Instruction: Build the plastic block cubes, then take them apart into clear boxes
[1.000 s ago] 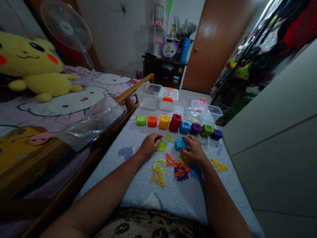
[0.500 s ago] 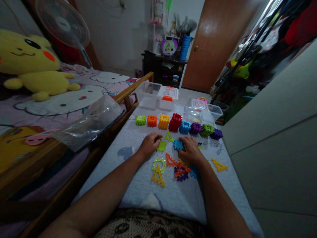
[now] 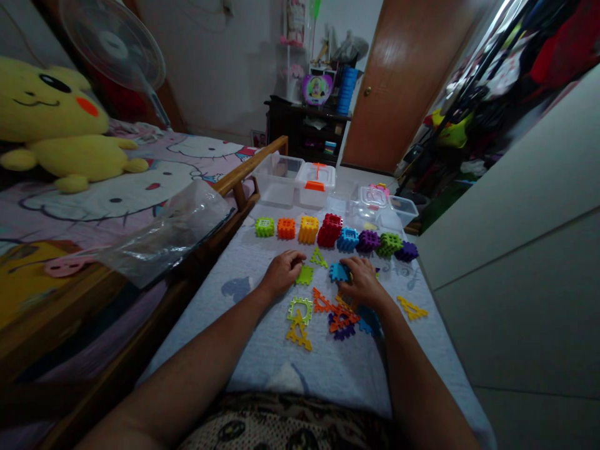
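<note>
Clock centred on the loose pile, 12 pointing away from the wearer.

Nearest: patterned dark cloth (image 3: 262,425) over the lap at 6. Blue-grey cloth-covered surface (image 3: 253,350) beyond it. Yellow toothed plastic triangle (image 3: 299,334) at 8–9, overlapping a pale green toothed square frame (image 3: 304,304). Orange toothed triangle (image 3: 344,320) in the pile itself, over a dark purple toothed piece (image 3: 344,334); second yellow triangle (image 3: 411,308) well apart at 3.

Left hand (image 3: 281,273) at 10, fingers loosely curled beside a solid green toothed square (image 3: 304,275); cannot tell whether it grips. Small green triangle (image 3: 319,257) at 11, free of both hands.

Right hand (image 3: 362,280) at 1, fingers arched, thumb and a finger about the right side of a solid blue toothed square (image 3: 338,273) at 12. Contact likely; firm grip cannot be told.

Far: eight colour-sorted stacks (image 3: 308,231), 10–11 round to 1–2. Clear plastic boxes (image 3: 279,181) behind, 11 to 1.

Change over the last second: slight. Blue square shifts a little; both hands and stacks hold position. Judgement: work remains on that one piece.
</note>
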Tool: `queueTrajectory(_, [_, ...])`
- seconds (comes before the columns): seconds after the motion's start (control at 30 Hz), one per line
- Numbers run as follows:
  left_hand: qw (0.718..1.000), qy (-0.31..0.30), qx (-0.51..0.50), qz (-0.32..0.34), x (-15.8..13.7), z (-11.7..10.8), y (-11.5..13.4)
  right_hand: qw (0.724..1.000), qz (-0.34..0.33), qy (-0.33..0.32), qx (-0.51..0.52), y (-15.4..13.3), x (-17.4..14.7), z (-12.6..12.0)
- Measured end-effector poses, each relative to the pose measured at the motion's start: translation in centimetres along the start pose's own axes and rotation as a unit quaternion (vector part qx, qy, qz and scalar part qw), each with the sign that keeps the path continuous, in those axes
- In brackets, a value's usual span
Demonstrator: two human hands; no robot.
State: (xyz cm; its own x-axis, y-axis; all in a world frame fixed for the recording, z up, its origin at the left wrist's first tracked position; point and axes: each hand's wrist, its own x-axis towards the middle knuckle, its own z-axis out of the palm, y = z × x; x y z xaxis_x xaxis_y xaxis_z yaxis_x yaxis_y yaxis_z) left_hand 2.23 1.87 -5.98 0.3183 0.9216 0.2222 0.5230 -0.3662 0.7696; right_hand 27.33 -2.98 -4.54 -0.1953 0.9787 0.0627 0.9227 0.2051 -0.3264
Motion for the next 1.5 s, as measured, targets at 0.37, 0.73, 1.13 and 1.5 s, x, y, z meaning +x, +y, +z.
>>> queueTrajectory(0.37, [1.0,-0.005,0.0,0.001,0.1,0.0,0.0,0.996,0.021,-0.033,-0.078,-1.6,0.5,-2.4])
queueTrajectory(0.73, [1.0,-0.002,0.0,0.007,0.1,0.0,-0.2,0.992,0.01,-0.064,-0.104,-2.5,1.7,-3.1])
queueTrajectory(1.13, [1.0,-0.01,0.004,0.011,0.1,-0.1,-0.3,0.993,0.002,0.04,-0.109,2.0,7.8,-8.6])
queueTrajectory(1.5, [1.0,-0.027,-0.009,0.01,0.1,-0.1,-0.3,0.989,0.023,-0.062,-0.134,3.6,10.8,-7.5])
